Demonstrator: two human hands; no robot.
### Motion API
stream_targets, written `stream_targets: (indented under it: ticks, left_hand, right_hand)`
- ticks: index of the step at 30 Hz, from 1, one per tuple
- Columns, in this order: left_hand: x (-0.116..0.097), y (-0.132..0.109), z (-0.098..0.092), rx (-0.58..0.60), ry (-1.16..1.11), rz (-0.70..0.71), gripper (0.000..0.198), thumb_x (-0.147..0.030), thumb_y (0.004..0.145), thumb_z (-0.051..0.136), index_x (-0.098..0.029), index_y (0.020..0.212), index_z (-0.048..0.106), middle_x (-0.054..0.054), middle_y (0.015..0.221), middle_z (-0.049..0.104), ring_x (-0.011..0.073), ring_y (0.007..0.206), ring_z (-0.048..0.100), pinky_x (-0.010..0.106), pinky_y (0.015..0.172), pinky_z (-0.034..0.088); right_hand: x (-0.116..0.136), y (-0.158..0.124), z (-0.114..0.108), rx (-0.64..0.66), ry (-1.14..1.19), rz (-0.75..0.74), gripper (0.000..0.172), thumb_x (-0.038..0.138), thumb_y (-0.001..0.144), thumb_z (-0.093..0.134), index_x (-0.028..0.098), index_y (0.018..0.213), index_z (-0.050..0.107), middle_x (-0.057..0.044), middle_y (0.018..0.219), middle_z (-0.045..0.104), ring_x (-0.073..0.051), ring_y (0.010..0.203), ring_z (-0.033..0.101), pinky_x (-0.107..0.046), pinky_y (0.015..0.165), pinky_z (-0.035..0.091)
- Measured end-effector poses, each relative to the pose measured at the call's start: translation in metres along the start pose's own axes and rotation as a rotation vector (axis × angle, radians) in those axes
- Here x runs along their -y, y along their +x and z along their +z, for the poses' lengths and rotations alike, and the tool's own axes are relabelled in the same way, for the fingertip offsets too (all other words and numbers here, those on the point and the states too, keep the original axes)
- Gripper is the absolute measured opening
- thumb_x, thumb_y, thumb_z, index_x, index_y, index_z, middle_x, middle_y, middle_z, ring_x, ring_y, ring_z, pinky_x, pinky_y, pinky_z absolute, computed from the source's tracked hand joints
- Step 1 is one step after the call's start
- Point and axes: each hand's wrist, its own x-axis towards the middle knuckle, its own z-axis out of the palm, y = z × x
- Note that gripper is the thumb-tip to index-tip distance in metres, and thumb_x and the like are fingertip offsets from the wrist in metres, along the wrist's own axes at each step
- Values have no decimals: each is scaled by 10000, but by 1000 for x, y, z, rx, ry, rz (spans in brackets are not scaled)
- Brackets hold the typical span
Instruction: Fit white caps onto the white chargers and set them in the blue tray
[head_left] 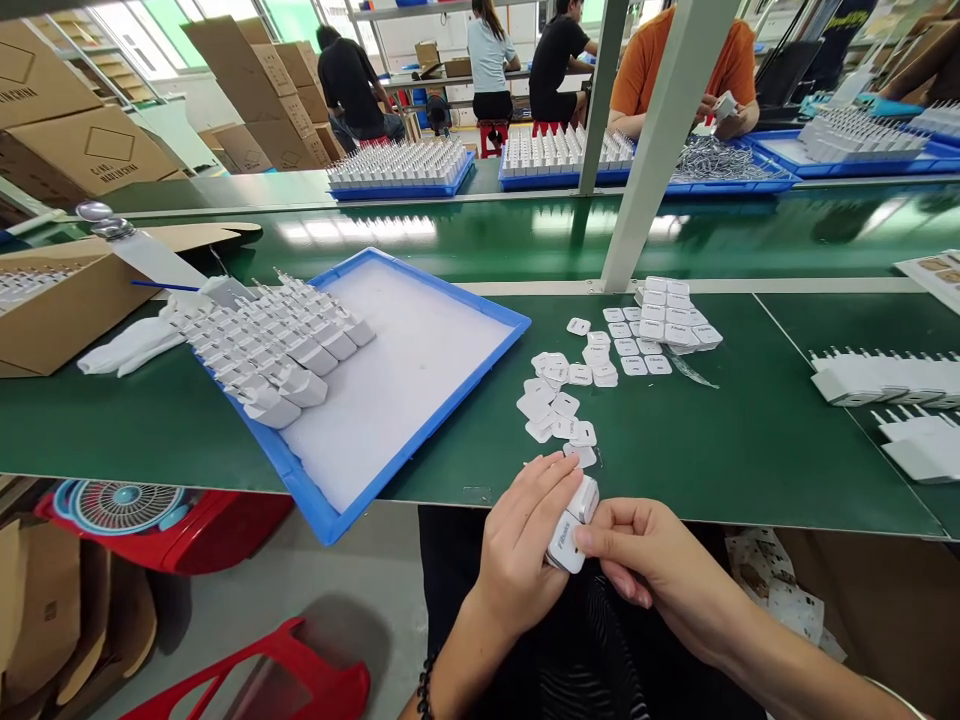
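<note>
Just past the table's front edge, my left hand (521, 535) is wrapped round small white blocks, one bearing a white printed plate (564, 543) with dark lettering. My right hand (641, 545) has its thumb on that plate's lower right corner, fingers curled; the underside of the grip is hidden. Several loose white plates (553, 405) lie scattered on the green table beyond my hands. Behind them sits a stack of white plate sheets (675, 315). To the left, white blocks with metal pins (274, 345) stand in rows in a blue-rimmed tray (442, 430).
More pinned white pieces (892, 380) lie at the right. A metal post (637, 200) rises from the table's back. Cardboard boxes (45, 310) and a white cloth (131, 340) are on the left. Across the line, people work near full blue trays (405, 185). A red stool (315, 670) stands below.
</note>
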Motion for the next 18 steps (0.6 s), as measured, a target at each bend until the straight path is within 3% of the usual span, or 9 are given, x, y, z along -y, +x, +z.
stream_targets:
  ticks: [10,18]
  left_hand:
    - [-2,1,5,-56,-21,-69,498,-9,810,573,-137,1290,541,145,1263,630,250,1185,592,421,1015,515]
    - [-7,6,8,-154,-72,-194,456,-24,794,620,-162,1227,584,120,1199,665,231,1132,630,363,949,560]
  right_hand:
    - [-4,4,4,-42,-18,-67,404,388,704,776,185,536,470,80,387,432,-42,372,280,-217,415,175]
    - [-2,10,9,-105,-81,-215,407,349,710,746,197,526,416,85,452,368,-61,453,278,-230,460,209]
